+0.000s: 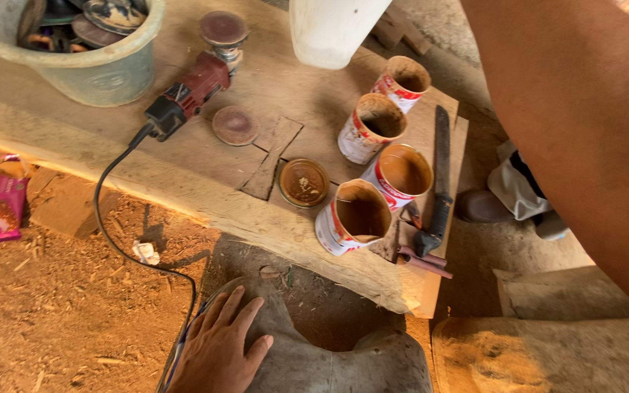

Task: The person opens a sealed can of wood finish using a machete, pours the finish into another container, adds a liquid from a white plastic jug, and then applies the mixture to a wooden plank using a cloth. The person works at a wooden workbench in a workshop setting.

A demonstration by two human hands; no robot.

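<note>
Grey carving (329, 360) lies under left hand's (216, 349) spread fingers (231, 306).

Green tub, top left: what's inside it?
The green tub holds stacked round discs, dark and worn, some rusty-looking. Only the top layer shows; whatever lies beneath is covered, and the frame edge cuts off the tub's far side. The left hand rests on a grey carved piece.

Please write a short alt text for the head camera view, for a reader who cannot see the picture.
A person's left hand rests flat on a grey carved stone piece at the bottom of the view, while the right arm crosses the upper right, its hand out of frame. Behind, a dusty wooden plank holds four open tins, a red angle grinder and a saw.
</note>
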